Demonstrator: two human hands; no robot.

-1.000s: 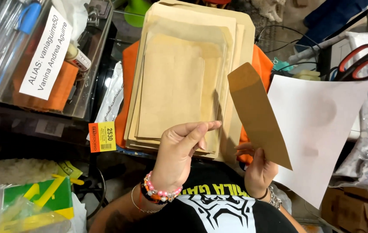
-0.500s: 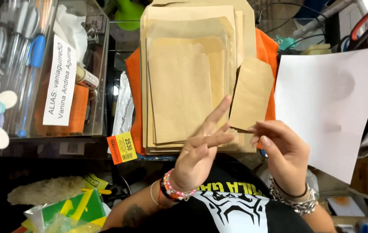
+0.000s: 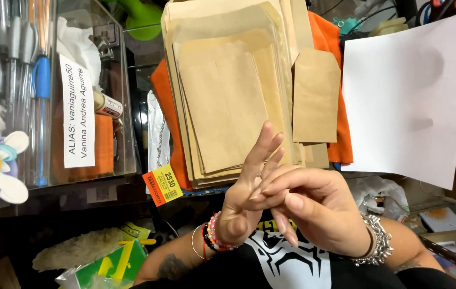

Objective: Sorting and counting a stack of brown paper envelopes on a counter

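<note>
Two hands meet low in the centre of the head view, empty. Left hand is raised, palm turned, fingers straight and loosely spread, tips pointing up toward the envelopes. Right hand lies across it, fingers touching the left palm and fingers; neither grips anything. Beaded bracelets sit on the left wrist, a silver chain bracelet on the right.

Just above the left fingertips: stack of kraft paper envelopes, several sizes, laid on an orange cloth, all on the cluttered desk. Small kraft envelope lies flat at the stack's right edge, on the orange cloth, flap end up, apart from both hands. White paper sheet lies to the right of it, near but not touching as far as can be seen.

Left side: clear plastic organiser holding pens, with a white label. Orange price tag hangs below the stack's left corner.
</note>
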